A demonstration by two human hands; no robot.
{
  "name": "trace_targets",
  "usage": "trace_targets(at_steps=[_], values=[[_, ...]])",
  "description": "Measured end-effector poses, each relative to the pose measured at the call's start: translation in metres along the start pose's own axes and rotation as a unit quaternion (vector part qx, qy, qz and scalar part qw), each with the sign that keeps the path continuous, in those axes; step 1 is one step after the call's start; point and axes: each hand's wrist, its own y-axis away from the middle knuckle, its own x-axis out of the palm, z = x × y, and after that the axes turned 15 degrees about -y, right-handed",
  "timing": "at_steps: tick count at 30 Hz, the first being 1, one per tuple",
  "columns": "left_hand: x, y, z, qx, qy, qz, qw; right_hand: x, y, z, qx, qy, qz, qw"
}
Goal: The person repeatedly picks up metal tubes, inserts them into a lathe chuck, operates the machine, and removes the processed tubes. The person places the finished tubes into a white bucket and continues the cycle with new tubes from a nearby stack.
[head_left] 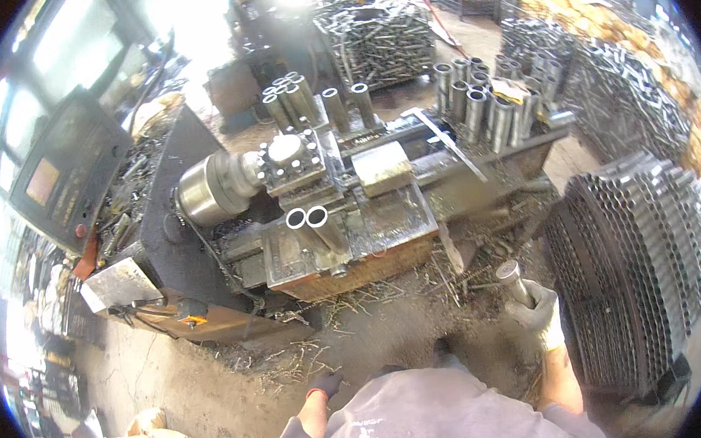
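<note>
My right hand [536, 316], in a white glove, is closed round a short metal tube [514, 282]. The tube stands nearly upright in the grip, its round end uppermost, between the lathe and the big stack of tubes. Low at my left side hangs my left hand [328, 383] in a dark glove; it is too small and dark to make out its fingers. In front of me is a lathe with a round chuck [208, 190] and a bolted tool post [289, 164]. Two tubes [324, 236] stand side by side on the near edge of its carriage.
Several tubes [475, 115] stand upright on the lathe's right end, beside a long caliper-like tool [449, 145]. More stand behind the tool post. A tall stack of tubes [647, 268] rises close on my right. Metal shavings [284, 362] litter the floor. A control panel [63, 173] stands left.
</note>
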Motion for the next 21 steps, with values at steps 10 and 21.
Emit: trace_targets(at_steps=[10, 21], values=[[-0.089, 0.027, -0.059, -0.102, 0.296, -0.141, 0.939, 0.115, -0.186, 0.085, -0.138, -0.072, 0.191, 0.969], [-0.199, -0.005, 0.115, -0.211, 0.572, -0.499, 0.616, 0.367, -0.331, 0.196, -0.180, -0.100, 0.253, 0.945]])
